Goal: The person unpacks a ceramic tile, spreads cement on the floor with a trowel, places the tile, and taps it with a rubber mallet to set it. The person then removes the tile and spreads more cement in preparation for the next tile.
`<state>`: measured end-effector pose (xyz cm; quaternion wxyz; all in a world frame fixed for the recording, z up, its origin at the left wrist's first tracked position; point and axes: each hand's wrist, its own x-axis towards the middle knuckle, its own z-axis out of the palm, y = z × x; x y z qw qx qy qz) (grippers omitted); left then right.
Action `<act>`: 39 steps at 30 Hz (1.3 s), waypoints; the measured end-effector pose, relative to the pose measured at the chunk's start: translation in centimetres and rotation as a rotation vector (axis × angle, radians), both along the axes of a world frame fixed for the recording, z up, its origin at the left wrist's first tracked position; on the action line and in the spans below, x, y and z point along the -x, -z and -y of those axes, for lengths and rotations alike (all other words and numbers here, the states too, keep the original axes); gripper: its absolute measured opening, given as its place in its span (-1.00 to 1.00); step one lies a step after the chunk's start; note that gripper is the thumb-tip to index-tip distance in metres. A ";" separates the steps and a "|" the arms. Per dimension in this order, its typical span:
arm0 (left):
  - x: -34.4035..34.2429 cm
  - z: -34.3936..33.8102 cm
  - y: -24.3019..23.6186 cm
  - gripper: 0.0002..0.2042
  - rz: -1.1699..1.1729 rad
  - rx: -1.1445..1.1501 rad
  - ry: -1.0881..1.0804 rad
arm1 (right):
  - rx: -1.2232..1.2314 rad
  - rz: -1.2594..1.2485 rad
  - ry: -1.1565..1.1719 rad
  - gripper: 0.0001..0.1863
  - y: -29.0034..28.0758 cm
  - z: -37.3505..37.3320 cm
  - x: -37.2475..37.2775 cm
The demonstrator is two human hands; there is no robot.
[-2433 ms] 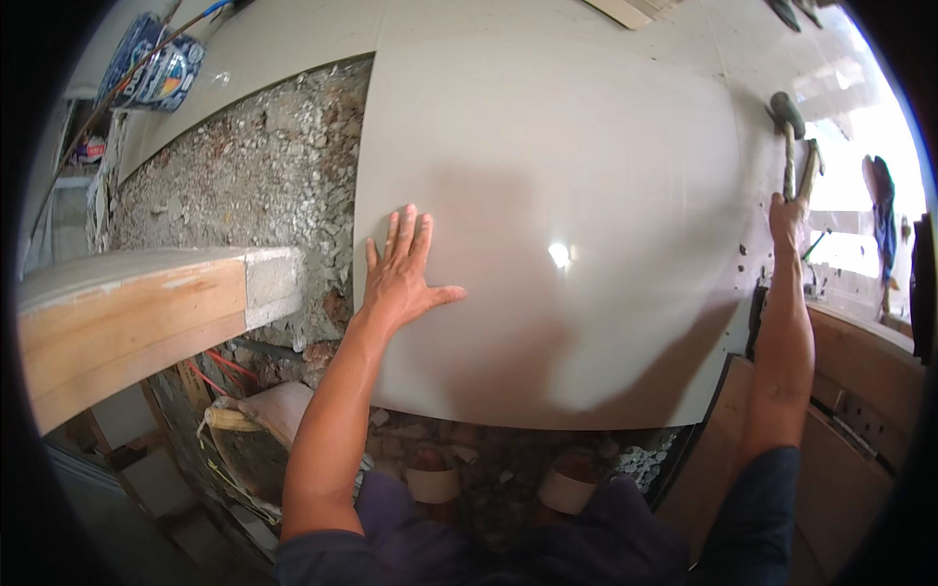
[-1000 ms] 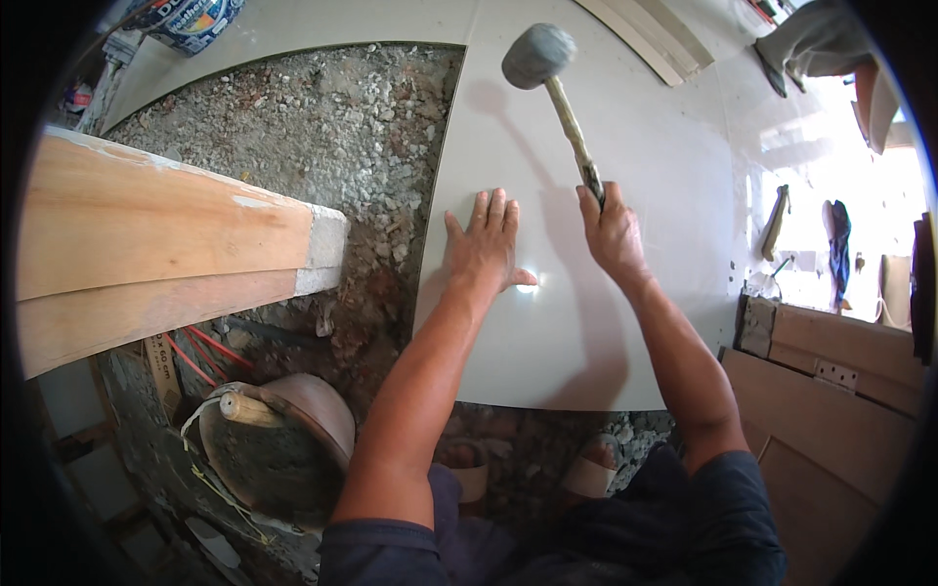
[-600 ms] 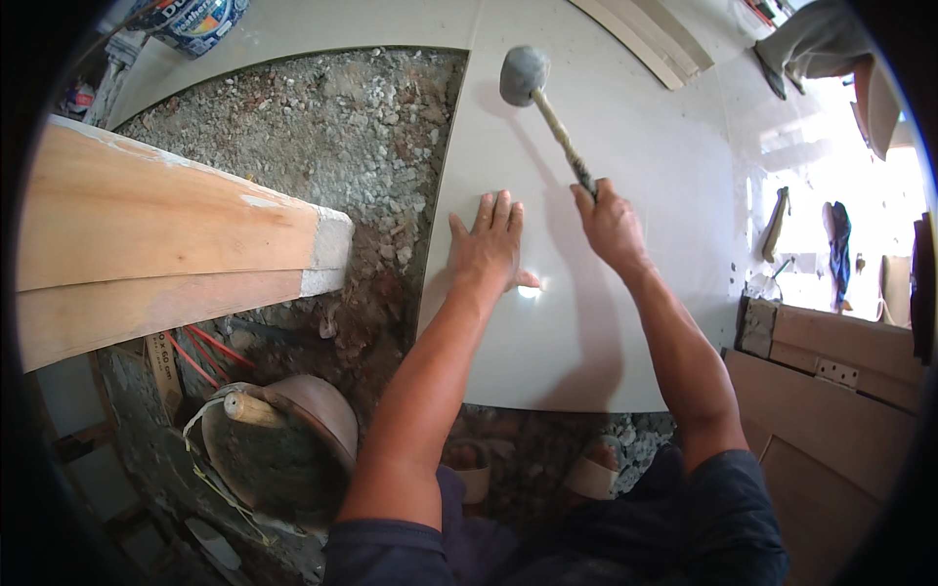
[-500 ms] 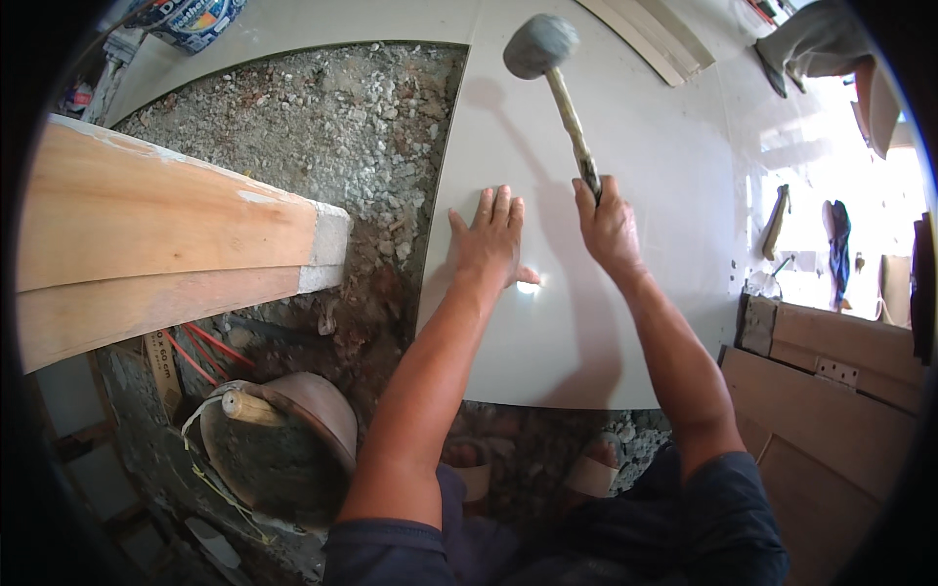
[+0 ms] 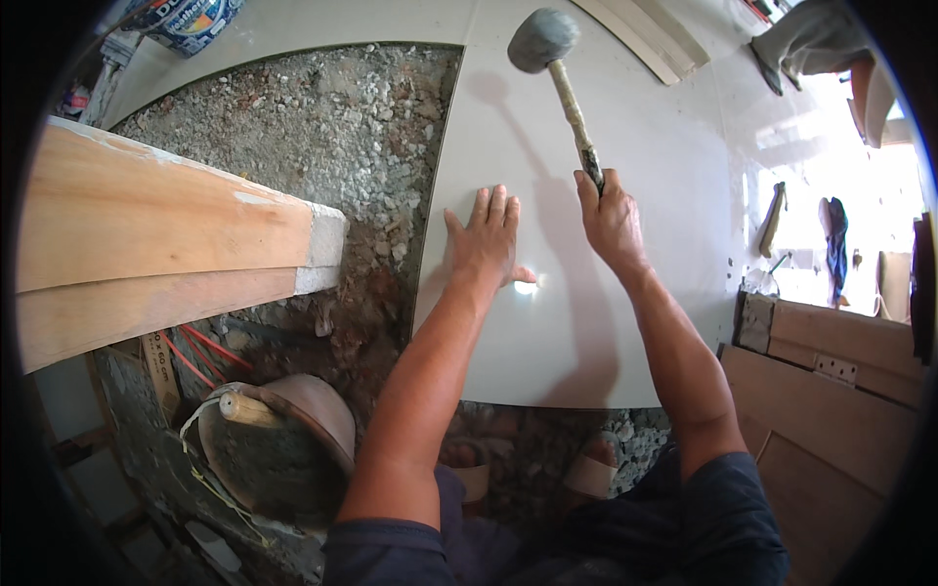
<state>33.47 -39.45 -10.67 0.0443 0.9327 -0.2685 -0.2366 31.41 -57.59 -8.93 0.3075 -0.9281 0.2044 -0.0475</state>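
Observation:
A large pale glossy tile [image 5: 664, 195] lies in front of me, bordered on the left by a patch of broken rubble [image 5: 303, 127]. My left hand [image 5: 481, 249] is spread flat on the tile near its left edge, fingers apart and thumb out. To its right, my right hand [image 5: 614, 220] is closed around the taped handle of a mallet [image 5: 542, 41], whose grey head is raised over the upper part of the tile and casts a shadow on it.
A wooden beam [image 5: 161, 230] juts in at left, above red tubes [image 5: 200, 356] and a round bowl [image 5: 293, 464] of grey material. A blue-and-white bucket [image 5: 195, 21] sits upper left, planks [image 5: 640, 39] at the top. A wooden panel [image 5: 811, 420] stands right; someone's leg [image 5: 811, 44] shows upper right.
Since the earliest frame, my right hand has brought the mallet inward from the far right. More recently, its head dipped and rose again. My left hand stays spread on the tile.

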 end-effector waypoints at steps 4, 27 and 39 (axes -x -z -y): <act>0.2 -0.3 0.8 0.23 0.053 0.034 0.018 | 0.153 -0.080 -0.094 -0.55 0.3 0.1 1.5; 8.3 -7.7 0.8 0.23 0.041 -0.235 -0.023 | -0.230 -0.228 -0.062 -0.60 -1.9 2.8 27.7; 8.9 -7.4 0.8 0.20 0.071 -0.271 -0.037 | -0.186 -0.269 -0.045 -0.62 0.0 2.6 31.0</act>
